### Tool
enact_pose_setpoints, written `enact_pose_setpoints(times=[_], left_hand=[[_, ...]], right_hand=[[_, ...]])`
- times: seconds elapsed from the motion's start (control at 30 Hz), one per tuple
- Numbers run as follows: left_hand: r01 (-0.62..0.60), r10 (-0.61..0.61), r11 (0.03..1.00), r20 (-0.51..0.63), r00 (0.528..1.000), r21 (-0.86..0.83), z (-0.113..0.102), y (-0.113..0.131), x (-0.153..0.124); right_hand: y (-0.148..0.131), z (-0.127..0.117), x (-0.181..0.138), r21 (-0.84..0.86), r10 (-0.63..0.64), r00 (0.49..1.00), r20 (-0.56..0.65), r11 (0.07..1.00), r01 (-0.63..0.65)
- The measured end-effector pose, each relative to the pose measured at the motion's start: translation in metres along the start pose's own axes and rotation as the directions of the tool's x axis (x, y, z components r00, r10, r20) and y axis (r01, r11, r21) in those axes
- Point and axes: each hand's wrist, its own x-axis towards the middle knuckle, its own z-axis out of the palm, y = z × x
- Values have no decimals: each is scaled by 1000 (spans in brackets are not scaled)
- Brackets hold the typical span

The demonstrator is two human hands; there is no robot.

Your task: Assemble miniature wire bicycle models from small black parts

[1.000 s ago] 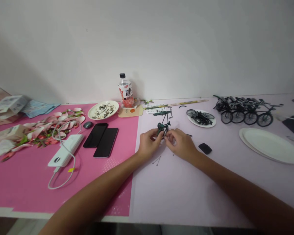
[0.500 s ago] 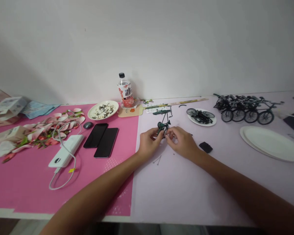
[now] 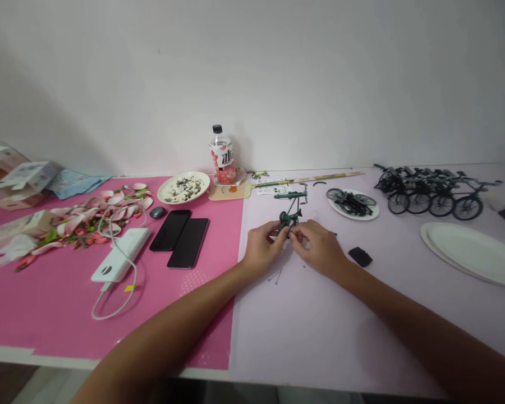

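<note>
A small dark-green model bicycle frame stands on the pale lilac mat near the middle of the table. My left hand pinches its lower part from the left. My right hand is closed on the same part from the right, fingertips meeting the left hand's. What the fingertips press is too small to make out. Two thin metal pins lie just in front of my left wrist. A small black piece lies right of my right hand.
A plate of black wheels and a row of finished model bicycles sit at the back right, stacked white plates at the right. On the pink mat lie two phones, a power bank, flowers, a bottle.
Both hands stay pinched on the model bicycle. My view has shifted slightly left, so everything sits a little further right in the picture.
</note>
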Motion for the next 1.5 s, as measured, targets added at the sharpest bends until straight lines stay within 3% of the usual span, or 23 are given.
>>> enact_pose_setpoints(times=[0.27, 0.4, 0.6, 0.73, 0.87, 1.07, 1.3, 1.5], left_hand=[[-7, 7, 1000, 16, 1000, 6, 0, -1, -1], [34, -35, 996, -11, 999, -77, 1, -4, 1], [225, -266, 889, -51, 963, -398, -1, -19, 15], [244, -320, 834, -75, 944, -495, -6, -28, 21], [232, -322, 803, -72, 944, -549, -10, -31, 21], [256, -324, 789, -25, 946, -558, -12, -31, 21], [250, -315, 799, -27, 949, -547, -12, -31, 21], [257, -308, 824, -19, 951, -505, -12, -26, 21]], right_hand=[[-2, -2, 3, -180, -152, 988, -19, 973, 147], [-1, -6, 3, -118, -71, 997, 22, 990, 73], [26, -26, 11, -126, 150, 984, 96, 982, -137], [40, -31, 13, -106, 183, 951, 250, 981, -161], [44, -20, 7, -97, 188, 926, 327, 982, -165], [57, 0, -6, -69, 158, 938, 308, 987, -143], [46, -7, -1, 49, 80, 949, 304, 994, -100], [22, -11, 5, 129, 91, 992, 93, 986, -102]])
